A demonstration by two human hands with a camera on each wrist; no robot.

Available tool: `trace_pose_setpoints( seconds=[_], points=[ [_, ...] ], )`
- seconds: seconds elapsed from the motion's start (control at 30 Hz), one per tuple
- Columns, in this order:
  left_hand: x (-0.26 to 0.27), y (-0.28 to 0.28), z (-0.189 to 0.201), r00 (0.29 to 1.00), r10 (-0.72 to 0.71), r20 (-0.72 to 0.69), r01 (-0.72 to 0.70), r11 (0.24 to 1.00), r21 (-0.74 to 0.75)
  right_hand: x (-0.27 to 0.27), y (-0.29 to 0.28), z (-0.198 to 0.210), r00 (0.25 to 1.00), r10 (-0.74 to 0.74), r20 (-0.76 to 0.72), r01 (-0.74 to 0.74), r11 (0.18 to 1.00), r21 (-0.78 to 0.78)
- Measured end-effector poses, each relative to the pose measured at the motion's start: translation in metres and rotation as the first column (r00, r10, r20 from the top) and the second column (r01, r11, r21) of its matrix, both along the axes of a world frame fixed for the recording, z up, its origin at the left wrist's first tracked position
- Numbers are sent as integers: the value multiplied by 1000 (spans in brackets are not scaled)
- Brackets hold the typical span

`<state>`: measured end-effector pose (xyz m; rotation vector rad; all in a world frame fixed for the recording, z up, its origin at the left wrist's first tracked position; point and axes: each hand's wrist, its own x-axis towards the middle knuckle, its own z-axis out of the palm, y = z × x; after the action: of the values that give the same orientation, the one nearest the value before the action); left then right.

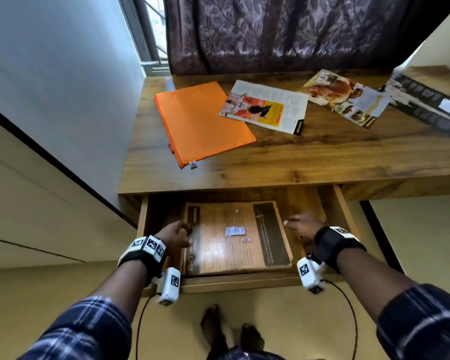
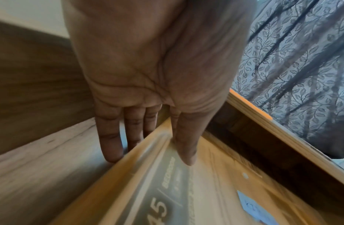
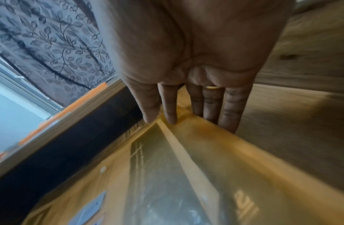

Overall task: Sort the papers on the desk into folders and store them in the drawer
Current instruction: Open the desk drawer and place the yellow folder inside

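clear folder sits in the open drawer at lower center, left grip and right grip each pinching a side edge (orange folder is up on the desk).

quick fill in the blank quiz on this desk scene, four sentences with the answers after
1. The translucent amber plastic folder lies inside the wooden drawer, which is ____, not shut.
2. The left hand and right hand pinch the side edges of the ____ folder.
3. The flat zip folder on the wooden desk is ____.
4. ____ loose printed pages lie beside it.

Answers: open; amber; orange; three
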<state>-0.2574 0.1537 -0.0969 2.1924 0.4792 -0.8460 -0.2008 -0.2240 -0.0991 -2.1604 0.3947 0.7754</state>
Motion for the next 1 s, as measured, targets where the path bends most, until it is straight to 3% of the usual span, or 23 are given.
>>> trace_pose_setpoints(
  seconds=[0.13, 0.23, 0.47, 0.67, 0.8, 0.93, 1.0],
  points=[
    [6, 1, 3, 997, -75, -23, 77, 995, 67, 3, -4, -2, 995, 87, -39, -90, 994, -68],
    [13, 2, 5, 990, -134, -51, 140, 983, 117, 9, -4, -3, 995, 64, -79, -69, 996, -56],
    [16, 5, 1, 975, -207, -81, 221, 948, 228, 7, 3, -6, 976, 217, -1, -215, 966, -145],
    [16, 3, 3, 924, -343, -170, 381, 868, 317, -2, 3, -6, 989, 131, -70, -139, 982, -126],
    [15, -3, 12, 890, -411, -197, 455, 811, 368, -8, 4, 4, 980, 176, -98, -191, 965, -177],
    [11, -19, 36, 830, -544, -126, 536, 712, 454, -15, 9, 17, 955, 294, -31, -293, 927, -234],
    [5, -37, 48, 773, -634, -22, 587, 703, 402, -27, 22, 26, 945, 325, 20, -320, 937, -140]
  ],
)
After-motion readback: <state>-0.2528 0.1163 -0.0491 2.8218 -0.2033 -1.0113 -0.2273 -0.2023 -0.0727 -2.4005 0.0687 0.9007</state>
